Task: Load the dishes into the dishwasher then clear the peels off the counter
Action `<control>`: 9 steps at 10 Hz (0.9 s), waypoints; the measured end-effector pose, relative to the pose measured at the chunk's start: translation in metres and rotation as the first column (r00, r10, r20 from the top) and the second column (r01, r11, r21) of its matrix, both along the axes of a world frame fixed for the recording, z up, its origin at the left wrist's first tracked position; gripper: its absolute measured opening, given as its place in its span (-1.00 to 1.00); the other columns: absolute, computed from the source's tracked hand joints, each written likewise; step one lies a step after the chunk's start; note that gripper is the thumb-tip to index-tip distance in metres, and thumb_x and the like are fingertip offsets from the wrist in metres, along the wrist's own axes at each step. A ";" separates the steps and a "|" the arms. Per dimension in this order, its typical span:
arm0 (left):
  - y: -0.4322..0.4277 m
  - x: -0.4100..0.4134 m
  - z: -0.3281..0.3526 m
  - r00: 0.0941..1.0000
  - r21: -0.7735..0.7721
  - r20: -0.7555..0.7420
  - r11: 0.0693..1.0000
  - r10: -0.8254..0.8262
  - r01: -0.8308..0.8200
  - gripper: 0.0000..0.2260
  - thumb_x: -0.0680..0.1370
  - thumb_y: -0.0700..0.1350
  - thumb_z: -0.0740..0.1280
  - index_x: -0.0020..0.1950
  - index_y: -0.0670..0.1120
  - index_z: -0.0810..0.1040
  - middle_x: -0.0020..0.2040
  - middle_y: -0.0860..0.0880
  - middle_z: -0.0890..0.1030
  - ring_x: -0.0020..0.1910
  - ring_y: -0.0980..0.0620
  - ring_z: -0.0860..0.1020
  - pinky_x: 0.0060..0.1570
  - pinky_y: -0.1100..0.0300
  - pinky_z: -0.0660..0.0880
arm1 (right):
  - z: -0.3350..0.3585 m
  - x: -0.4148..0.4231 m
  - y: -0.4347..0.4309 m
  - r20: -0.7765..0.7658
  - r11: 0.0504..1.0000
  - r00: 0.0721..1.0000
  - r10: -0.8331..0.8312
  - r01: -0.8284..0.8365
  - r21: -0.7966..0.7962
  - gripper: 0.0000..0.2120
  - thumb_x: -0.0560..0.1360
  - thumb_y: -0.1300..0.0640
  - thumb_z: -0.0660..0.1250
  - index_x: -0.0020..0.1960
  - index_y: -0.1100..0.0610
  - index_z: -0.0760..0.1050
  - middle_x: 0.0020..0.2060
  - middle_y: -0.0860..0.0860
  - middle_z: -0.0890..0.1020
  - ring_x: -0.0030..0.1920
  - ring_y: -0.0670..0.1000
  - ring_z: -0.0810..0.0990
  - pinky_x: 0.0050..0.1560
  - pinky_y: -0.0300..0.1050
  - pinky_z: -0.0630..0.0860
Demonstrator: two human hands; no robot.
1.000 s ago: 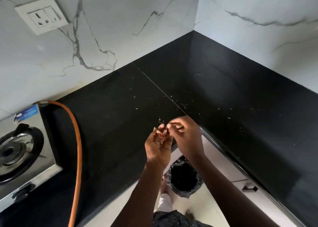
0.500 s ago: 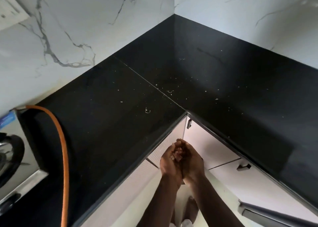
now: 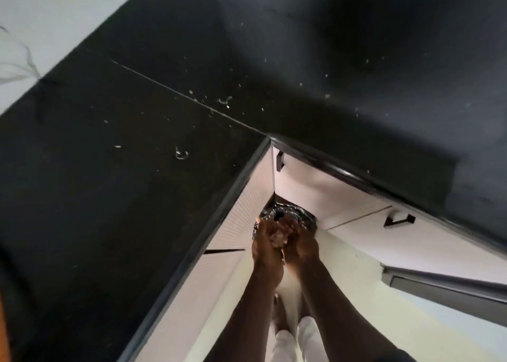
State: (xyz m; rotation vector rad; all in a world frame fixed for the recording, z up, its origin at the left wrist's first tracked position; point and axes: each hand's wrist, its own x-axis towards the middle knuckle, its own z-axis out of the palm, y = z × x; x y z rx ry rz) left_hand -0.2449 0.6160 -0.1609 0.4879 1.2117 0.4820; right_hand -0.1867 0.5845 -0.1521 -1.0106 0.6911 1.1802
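Your left grip (image 3: 266, 242) and right grip (image 3: 301, 246) cup the peels (image 3: 278, 237) together over the bin (image 3: 303, 215), lower centre; part them early and bits could miss it

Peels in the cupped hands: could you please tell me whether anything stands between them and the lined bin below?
Nothing visible does. The left hand and right hand cup the peels over the near side of the bin, whose black-lined mouth is open, with no lid in view.
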 end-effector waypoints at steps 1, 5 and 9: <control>0.004 0.012 -0.046 0.999 -0.066 -0.035 0.998 -0.003 0.001 -0.65 0.49 0.23 0.38 -0.13 -0.05 0.44 -0.36 -0.02 0.35 -0.41 0.08 0.33 -0.39 0.24 0.31 | -0.052 0.012 0.001 -0.016 0.996 0.999 -0.037 0.036 -0.079 -0.81 0.45 0.28 0.38 -0.33 0.19 0.60 -0.45 0.07 0.60 -0.48 0.01 0.57 -0.37 -0.16 0.53; 0.004 0.030 -0.196 0.984 -0.185 -0.165 0.982 -0.066 0.035 -0.59 0.70 0.20 0.03 -0.09 -0.03 0.47 -0.35 0.08 0.64 -0.31 0.18 0.60 -0.29 0.31 0.48 | -0.238 0.028 0.001 0.017 0.974 1.000 -0.026 0.029 -0.226 -0.87 0.63 0.18 0.25 0.12 0.16 0.54 0.15 0.09 0.58 0.27 0.12 0.52 0.17 -0.01 0.47; -0.001 -0.005 -0.113 0.793 0.035 -0.273 0.819 -0.544 0.573 -0.53 0.61 0.21 0.24 0.28 -0.14 0.55 0.17 0.00 0.62 0.16 -0.01 0.58 0.05 0.23 0.47 | -0.141 0.015 -0.028 0.230 0.926 0.928 0.292 -0.213 -0.313 -0.77 0.67 0.12 0.21 0.19 0.19 0.57 0.03 0.11 0.64 0.11 0.08 0.60 0.11 -0.05 0.51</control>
